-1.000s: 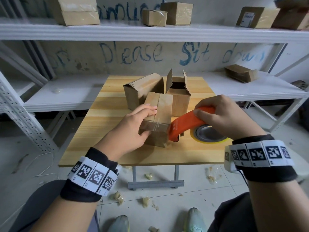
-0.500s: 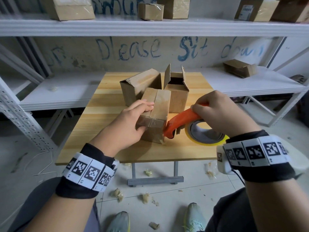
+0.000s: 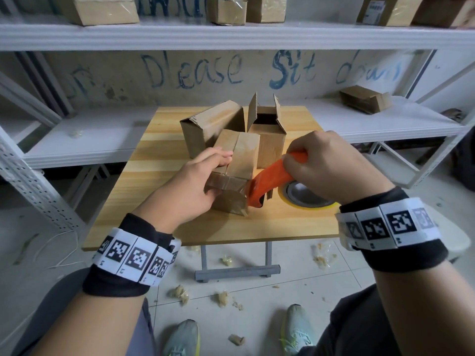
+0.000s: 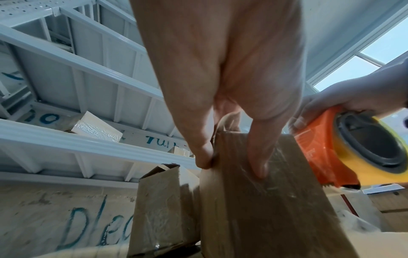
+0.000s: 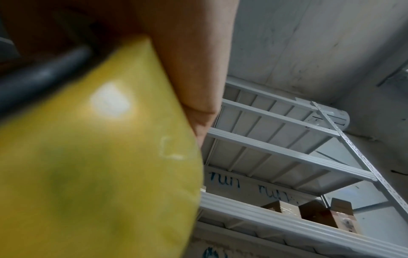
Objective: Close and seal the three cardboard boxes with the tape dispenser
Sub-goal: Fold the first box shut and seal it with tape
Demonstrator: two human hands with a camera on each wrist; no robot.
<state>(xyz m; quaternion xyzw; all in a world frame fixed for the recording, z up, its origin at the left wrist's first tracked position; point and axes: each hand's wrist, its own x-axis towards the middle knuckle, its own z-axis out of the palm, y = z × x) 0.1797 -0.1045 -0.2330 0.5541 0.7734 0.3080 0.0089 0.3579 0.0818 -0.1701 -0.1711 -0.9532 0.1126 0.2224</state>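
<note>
On the wooden table stands a small cardboard box with its flaps folded down and clear tape over the near top edge. My left hand grips it, fingers on top and thumb on the near side; the left wrist view shows the same box. My right hand grips the orange tape dispenser, whose front end presses against the box's near right edge. Its yellow tape roll fills the right wrist view. Behind stand a box lying on its side and an upright box with raised flaps.
White metal shelving surrounds the table, with more cardboard boxes on the top shelf and a flattened one on the right lower shelf. Crumpled tape scraps litter the floor by my shoes.
My right hand has brought the dispenser closer to the box and tipped its front end down along the near right edge. The left hand keeps its hold on the box.
</note>
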